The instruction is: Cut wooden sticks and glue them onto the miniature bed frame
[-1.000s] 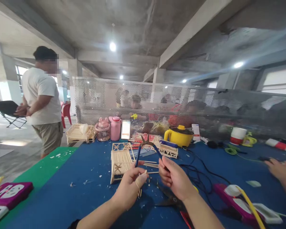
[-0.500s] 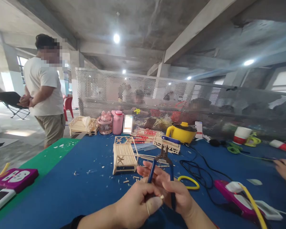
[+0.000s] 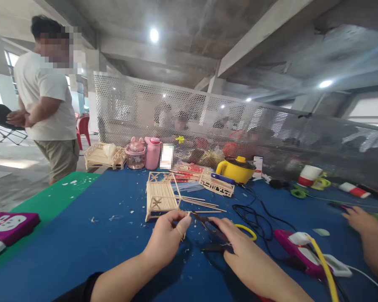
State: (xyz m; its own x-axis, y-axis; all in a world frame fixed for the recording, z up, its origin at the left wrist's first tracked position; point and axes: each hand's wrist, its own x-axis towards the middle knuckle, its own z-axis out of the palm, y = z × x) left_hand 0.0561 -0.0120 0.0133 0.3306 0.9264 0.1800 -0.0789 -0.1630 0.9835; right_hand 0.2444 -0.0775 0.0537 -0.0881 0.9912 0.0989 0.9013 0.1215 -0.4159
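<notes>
My left hand (image 3: 170,235) is closed, pinching a small pale stick piece (image 3: 189,214) between thumb and fingertips. In my right hand (image 3: 239,247) is a pair of pliers (image 3: 206,220), slightly blurred, with its jaws pointing left at the stick piece. Whether the jaws touch it I cannot tell. Just behind my left hand stands a little bed frame made of pale sticks (image 3: 162,197), with crossed end panels. Several loose sticks (image 3: 204,203) lie to its right.
A stick panel (image 3: 217,184), a yellow pot (image 3: 237,171), a pink bottle (image 3: 153,153) and a second stick frame (image 3: 105,156) stand toward the back. Black cables (image 3: 255,218) and a purple power strip (image 3: 297,247) lie right. Another person's hand (image 3: 362,222) is at far right.
The pliers have turned from upright to pointing left, now gripped from above by my right hand. My hands have moved apart, and the left one has gone up and left with the stick piece.
</notes>
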